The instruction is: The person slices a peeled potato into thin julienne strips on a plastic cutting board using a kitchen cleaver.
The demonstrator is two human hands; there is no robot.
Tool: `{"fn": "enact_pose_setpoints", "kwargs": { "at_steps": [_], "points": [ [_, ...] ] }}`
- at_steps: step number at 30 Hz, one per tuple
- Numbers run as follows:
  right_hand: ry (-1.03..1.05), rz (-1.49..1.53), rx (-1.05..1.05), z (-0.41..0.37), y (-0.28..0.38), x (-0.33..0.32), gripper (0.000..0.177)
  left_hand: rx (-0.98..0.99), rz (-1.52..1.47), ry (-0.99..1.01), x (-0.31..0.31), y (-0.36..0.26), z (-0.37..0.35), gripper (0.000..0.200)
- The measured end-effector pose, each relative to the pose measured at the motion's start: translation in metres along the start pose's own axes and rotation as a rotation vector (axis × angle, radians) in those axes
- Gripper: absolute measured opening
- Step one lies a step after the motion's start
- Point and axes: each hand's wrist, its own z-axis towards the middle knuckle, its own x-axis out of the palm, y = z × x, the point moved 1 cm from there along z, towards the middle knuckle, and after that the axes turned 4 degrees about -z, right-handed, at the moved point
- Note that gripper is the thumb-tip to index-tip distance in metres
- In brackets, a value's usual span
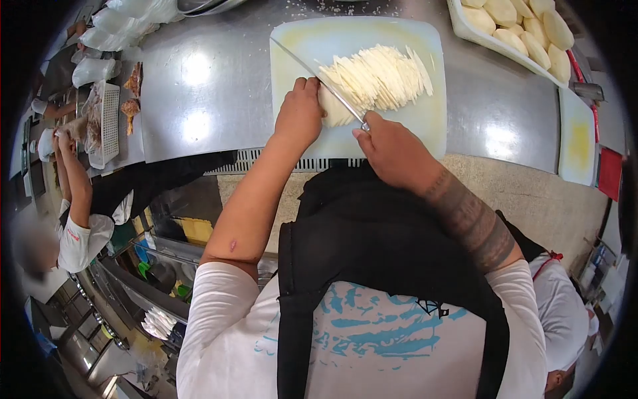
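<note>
My right hand (399, 149) is closed round the handle of a long kitchen knife (334, 92). Its blade runs up and to the left across a pale cutting board (292, 50). Just left of the blade, my left hand (299, 114) has its fingers curled, holding down a peeled potato (328, 101) that the knife and fingers partly cover. On the blade's right side, a heap of thin pale potato strips (382, 73) spreads over the board.
A white crate (495, 53) of peeled potatoes (508, 36) is at the upper right. Beside it lies a second cutting board (577, 136). A co-worker (83, 236) handles something at the left, near a white perforated basket (106, 126). Another person (558, 312) is at the lower right.
</note>
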Motion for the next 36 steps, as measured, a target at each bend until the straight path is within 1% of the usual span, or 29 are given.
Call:
{"fn": "enact_pose_setpoints", "kwargs": {
  "at_steps": [3, 6, 8, 10, 12, 15, 17, 18, 19, 21, 24, 27, 28, 30, 32, 33, 36],
  "points": [
    [-0.048, -0.045, -0.028, 0.012, -0.02, 0.019, 0.032, 0.035, -0.038, -0.035, 0.0, 0.001, -0.002, 0.051],
    [-0.015, -0.027, -0.005, -0.003, 0.013, -0.008, 0.033, 0.048, -0.051, -0.04, -0.001, 0.001, -0.005, 0.05],
    [-0.006, -0.064, 0.034, 0.0, 0.0, 0.012, 0.034, 0.056, -0.054, -0.044, 0.001, 0.005, -0.003, 0.049],
    [0.006, -0.104, 0.072, -0.002, -0.004, 0.018, 0.034, 0.062, -0.06, -0.049, 0.003, 0.005, -0.005, 0.049],
    [-0.061, -0.076, 0.005, 0.002, -0.004, 0.014, 0.034, 0.07, -0.066, -0.05, 0.003, 0.006, -0.004, 0.048],
    [-0.01, -0.043, 0.045, -0.009, 0.026, -0.006, 0.034, 0.072, -0.095, -0.059, 0.004, 0.009, -0.005, 0.047],
    [-0.015, -0.071, 0.086, 0.0, -0.001, 0.02, 0.034, 0.088, -0.099, -0.063, 0.005, 0.01, -0.005, 0.047],
    [-0.017, -0.098, 0.119, 0.004, 0.005, 0.019, 0.034, 0.098, -0.1, -0.073, 0.005, 0.01, -0.005, 0.047],
    [-0.02, -0.105, 0.112, 0.004, 0.008, 0.011, 0.034, 0.098, -0.102, -0.084, 0.006, 0.01, -0.003, 0.047],
    [0.008, -0.058, 0.07, -0.004, 0.021, -0.005, 0.034, 0.109, -0.073, -0.038, 0.007, 0.012, -0.005, 0.051],
    [-0.025, -0.062, 0.082, 0.001, 0.004, 0.019, 0.035, 0.108, -0.108, -0.054, 0.007, 0.013, -0.005, 0.049],
    [-0.043, -0.081, 0.033, 0.003, 0.002, 0.015, 0.035, 0.1, -0.104, -0.056, 0.005, 0.011, -0.007, 0.047],
    [-0.038, -0.073, 0.035, 0.0, 0.011, 0.011, 0.035, 0.096, -0.1, -0.047, 0.006, 0.012, -0.01, 0.047],
    [0.061, -0.057, 0.093, -0.005, 0.028, 0.0, 0.035, 0.099, -0.118, -0.078, 0.009, 0.015, -0.008, 0.046],
    [0.043, -0.104, 0.101, 0.001, 0.005, 0.02, 0.035, 0.089, -0.126, -0.079, 0.009, 0.012, -0.01, 0.045],
    [0.027, -0.152, 0.101, 0.007, 0.011, 0.017, 0.036, 0.074, -0.132, -0.084, 0.008, 0.011, -0.01, 0.044],
    [0.045, -0.116, 0.074, -0.006, 0.031, -0.003, 0.035, 0.086, -0.142, -0.08, 0.01, 0.015, -0.01, 0.045]
  ]
}}
